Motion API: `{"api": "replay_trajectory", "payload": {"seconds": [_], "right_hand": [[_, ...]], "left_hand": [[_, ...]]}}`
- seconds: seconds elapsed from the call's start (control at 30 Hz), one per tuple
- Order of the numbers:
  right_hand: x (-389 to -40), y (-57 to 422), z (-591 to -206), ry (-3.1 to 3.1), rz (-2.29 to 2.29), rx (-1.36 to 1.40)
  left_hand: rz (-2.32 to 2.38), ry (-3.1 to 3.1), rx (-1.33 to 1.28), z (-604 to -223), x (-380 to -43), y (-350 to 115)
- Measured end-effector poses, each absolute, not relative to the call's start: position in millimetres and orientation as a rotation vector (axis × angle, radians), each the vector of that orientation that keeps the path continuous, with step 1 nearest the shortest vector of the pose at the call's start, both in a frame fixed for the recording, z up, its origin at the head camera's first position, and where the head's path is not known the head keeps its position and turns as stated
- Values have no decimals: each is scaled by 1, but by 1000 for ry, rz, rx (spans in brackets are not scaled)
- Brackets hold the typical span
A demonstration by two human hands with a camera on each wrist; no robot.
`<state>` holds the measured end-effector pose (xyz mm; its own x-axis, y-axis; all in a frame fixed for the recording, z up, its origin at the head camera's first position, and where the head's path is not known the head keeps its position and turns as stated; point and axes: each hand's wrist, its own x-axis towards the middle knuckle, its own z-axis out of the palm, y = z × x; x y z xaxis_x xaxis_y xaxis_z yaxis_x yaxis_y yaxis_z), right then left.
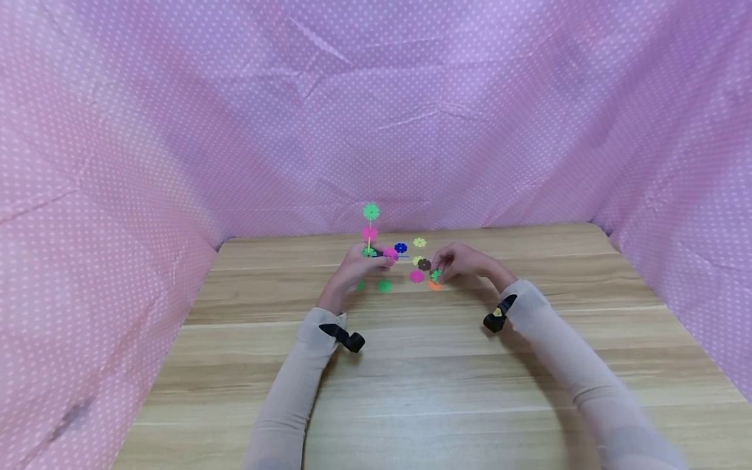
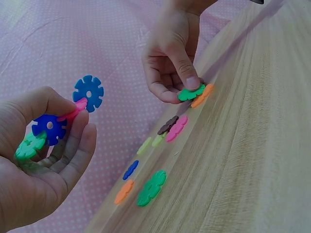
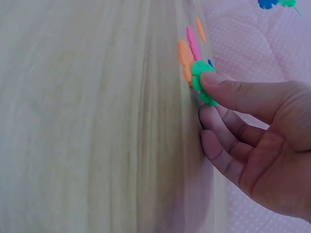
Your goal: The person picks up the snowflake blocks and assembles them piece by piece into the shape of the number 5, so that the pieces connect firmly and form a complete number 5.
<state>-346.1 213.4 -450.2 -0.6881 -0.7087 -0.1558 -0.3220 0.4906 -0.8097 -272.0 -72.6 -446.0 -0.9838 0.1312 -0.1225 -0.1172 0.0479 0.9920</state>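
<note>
My left hand [image 1: 362, 264] pinches a chain of joined, notched plastic discs above the table. In the left wrist view a pink disc [image 2: 75, 108] sits between thumb and fingers, joined to a lighter blue disc [image 2: 88, 93], with a dark blue disc [image 2: 49, 130] and a green one [image 2: 30, 145] nearer the palm. From the head view, a pink disc [image 1: 369, 233] and a green disc [image 1: 371, 211] rise upright above that hand. To the right, my right hand [image 1: 462, 260] pinches a loose green disc [image 3: 203, 82] under its thumb, just over an orange disc [image 3: 184, 60] on the table.
Loose discs lie between and below the hands: a pink one [image 1: 416, 277], a brown one [image 1: 424, 264], a yellow one [image 1: 420, 242], a blue one [image 1: 401, 248] and a green one [image 1: 384, 286]. Pink dotted cloth [image 1: 376, 130] hangs behind the wooden table [image 1: 411, 391].
</note>
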Motion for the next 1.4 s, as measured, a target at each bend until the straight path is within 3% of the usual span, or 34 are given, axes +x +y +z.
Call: {"api": "replay_trajectory", "payload": {"seconds": [0.6, 1.4], "right_hand": [[-341, 213, -443, 2254, -1243, -594], [-328, 167, -430, 2104, -1797, -418]], "left_hand": [[2058, 2099, 23, -449, -276, -79], [2114, 2113, 0, -447, -283, -84]]}}
